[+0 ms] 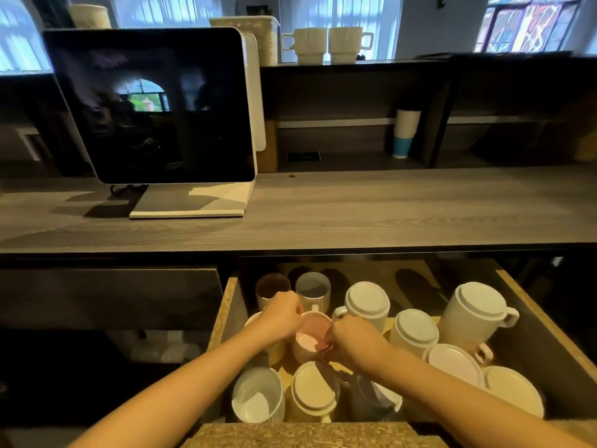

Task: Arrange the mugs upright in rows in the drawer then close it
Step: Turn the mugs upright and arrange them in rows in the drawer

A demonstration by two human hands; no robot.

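Observation:
The drawer (226,305) stands pulled out below the counter, full of mugs. A mug with a pink inside (311,337) stands upright near the drawer's left middle. My left hand (282,313) grips its left rim and my right hand (350,342) grips its right rim. Two upright mugs, a dark one (271,286) and a grey one (312,287), stand behind it. A white mug (256,396) stands upright at the front left. Several white mugs sit upside down to the right, such as a tall mug (475,310) and a mug with its handle to the left (366,302).
A grey wooden counter (387,211) runs above the drawer, with a dark screen (151,105) on a white stand at its left. Two white mugs (326,43) stand on the top shelf. Stacked paper cups (405,132) sit in a cubby. The drawer's chipboard front edge (300,434) is nearest me.

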